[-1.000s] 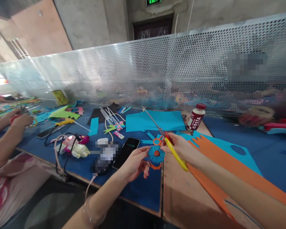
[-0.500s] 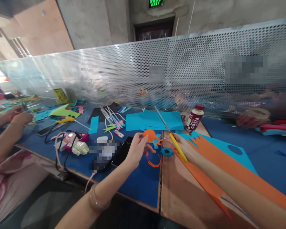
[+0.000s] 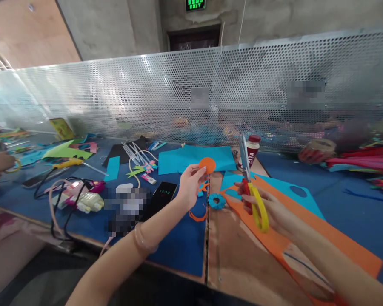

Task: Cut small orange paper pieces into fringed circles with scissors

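Note:
Between thumb and fingers, my left hand (image 3: 190, 183) pinches an orange paper circle (image 3: 207, 165) above the table. My right hand (image 3: 268, 204) is closed on scissors (image 3: 258, 208) with yellow and red handles, their blades pointing up and away from the circle. A blue paper flower (image 3: 216, 201) lies on the bare wood between my hands. Close by are an orange paper scrap ring (image 3: 198, 217) and small orange and blue cut pieces, partly behind my left hand. Under my right hand stretch a large orange sheet (image 3: 322, 227) and a blue sheet (image 3: 293, 189) with an oval hole.
A bottle (image 3: 252, 151) with a red cap stands behind the scissors. Blue sheets (image 3: 194, 157) lie at the back. Left are a phone (image 3: 164, 195), cables and a yellow glue gun (image 3: 68, 163). A co-worker's hand (image 3: 0, 165) is far left; a perforated metal screen (image 3: 130, 93) runs behind.
The orange circle in my left hand has risen and now faces me. My right hand has moved right, turning the scissors upright, away from the circle. The camera view has shifted right.

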A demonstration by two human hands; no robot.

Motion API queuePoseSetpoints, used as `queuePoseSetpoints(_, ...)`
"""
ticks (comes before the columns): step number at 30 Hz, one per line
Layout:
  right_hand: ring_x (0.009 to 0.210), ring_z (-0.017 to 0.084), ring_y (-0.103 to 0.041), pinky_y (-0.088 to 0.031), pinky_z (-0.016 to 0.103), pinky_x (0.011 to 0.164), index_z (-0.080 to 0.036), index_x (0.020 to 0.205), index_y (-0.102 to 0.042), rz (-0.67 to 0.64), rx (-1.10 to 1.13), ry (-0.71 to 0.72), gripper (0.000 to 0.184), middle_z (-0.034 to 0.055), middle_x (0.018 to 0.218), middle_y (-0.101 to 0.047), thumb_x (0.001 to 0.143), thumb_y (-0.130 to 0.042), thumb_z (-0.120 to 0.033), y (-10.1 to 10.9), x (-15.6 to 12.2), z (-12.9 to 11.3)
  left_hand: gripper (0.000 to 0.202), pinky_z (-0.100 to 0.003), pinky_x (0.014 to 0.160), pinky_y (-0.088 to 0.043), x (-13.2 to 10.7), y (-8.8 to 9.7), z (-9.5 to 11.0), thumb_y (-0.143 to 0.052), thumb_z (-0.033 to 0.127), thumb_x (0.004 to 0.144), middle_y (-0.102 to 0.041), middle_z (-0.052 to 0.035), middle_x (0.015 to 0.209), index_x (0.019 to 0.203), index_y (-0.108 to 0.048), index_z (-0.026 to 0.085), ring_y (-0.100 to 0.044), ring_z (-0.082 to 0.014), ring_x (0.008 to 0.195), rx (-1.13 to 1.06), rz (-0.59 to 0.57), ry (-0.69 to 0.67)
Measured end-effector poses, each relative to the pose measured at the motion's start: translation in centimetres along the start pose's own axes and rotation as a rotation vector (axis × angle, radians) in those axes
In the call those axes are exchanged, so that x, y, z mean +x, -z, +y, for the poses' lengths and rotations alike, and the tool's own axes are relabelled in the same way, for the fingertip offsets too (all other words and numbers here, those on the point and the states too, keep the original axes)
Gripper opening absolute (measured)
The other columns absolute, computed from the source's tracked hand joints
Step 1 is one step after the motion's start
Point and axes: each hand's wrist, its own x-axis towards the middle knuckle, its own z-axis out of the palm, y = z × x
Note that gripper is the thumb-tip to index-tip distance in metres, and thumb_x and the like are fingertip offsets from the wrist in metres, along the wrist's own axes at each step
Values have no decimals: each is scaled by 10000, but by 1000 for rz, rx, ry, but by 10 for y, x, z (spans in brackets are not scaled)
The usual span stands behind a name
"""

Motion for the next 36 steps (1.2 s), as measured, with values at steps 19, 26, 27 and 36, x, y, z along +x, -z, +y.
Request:
queuePoseSetpoints(19, 665, 180, -529, -460, 301, 569, -280, 913, -539, 51, -105, 19, 512, 9, 827, -549, 516, -849, -374, -4, -5, 4, 243, -369, 766, -567, -29, 2, 4, -793, 220, 714, -715, -55, 937, 842, -595, 161, -700, -229, 908, -176, -377, 414)
queuePoseSetpoints(26, 638, 173, -510, -438, 297, 556, -293, 1018, -543, 1, -77, 114, 381, 1, 816, -524, 669, -679, -362, -12, -6, 15, 302, -286, 736, -530, -48, -6, 5, -872, 194, 581, -683, -26, 804, 743, -621, 151, -668, -148, 757, -188, -568, 576)
queuePoseSetpoints(27, 676, 182, -532, -450, 301, 578, -288, 1020, -550, -13, -72, 121, 376, 7, 840, -535, 676, -676, -372, -9, -7, 17, 307, -278, 751, -518, -50, -8, 6, -880, 200, 564, -682, -24, 788, 714, -618, 148, -665, -141, 748, -161, -572, 556)
queuePoseSetpoints(36, 981, 249, -582, -509, 383, 843, -331, 1193, -460, -131, -159, 164, 682, 54, 1120, -564, 612, -810, -258, -18, -19, 37, 218, -278, 737, -515, -52, -7, 22, -857, 231, 590, -691, -37, 795, 665, -666, 158, -666, -163, 772, 99, -806, 455)
